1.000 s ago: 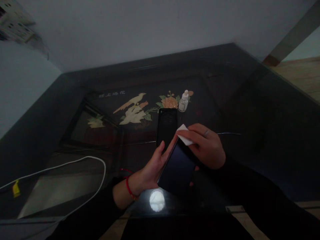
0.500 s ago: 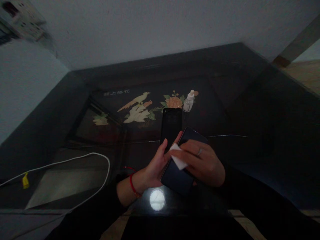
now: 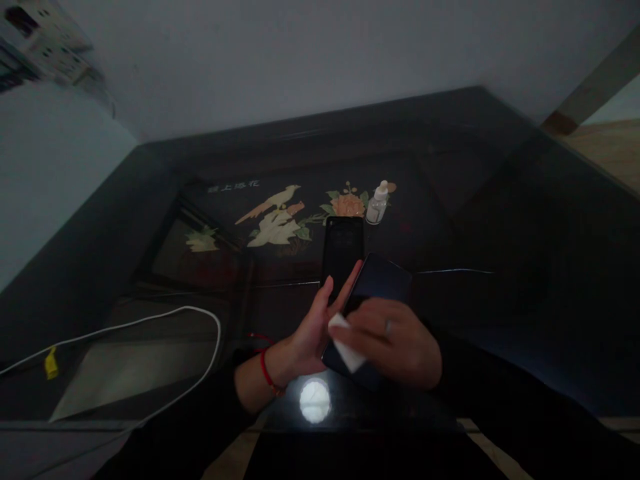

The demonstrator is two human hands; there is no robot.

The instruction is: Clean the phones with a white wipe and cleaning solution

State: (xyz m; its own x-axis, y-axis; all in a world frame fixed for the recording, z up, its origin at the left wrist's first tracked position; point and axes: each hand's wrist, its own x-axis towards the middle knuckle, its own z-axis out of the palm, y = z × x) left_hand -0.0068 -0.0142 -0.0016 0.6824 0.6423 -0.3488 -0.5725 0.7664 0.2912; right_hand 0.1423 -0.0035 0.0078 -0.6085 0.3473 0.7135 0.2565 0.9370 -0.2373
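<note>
A dark smartphone (image 3: 383, 279) lies tilted across my left hand (image 3: 313, 333), which supports it from below with the thumb up along its left side. My right hand (image 3: 395, 340) wears a ring and pinches a small white wiping pad (image 3: 347, 343) against the lower half of the phone's face. The moving right hand is slightly blurred and covers the phone's middle. Just beyond my left fingers, a black phone case (image 3: 343, 247) rests on the table. A small clear dropper bottle (image 3: 377, 203) with a white top stands upright behind it.
The glossy dark table (image 3: 465, 200) carries a bird-and-flower picture (image 3: 275, 227). A white cable (image 3: 175, 310) with a yellow tag (image 3: 51, 363) curves across the left side. Walls border the far and left edges; a power strip (image 3: 55, 53) is at the upper left.
My right hand has slid the white pad down and a little left over the phone, uncovering more of its upper part. My left hand and the phone have barely moved.
</note>
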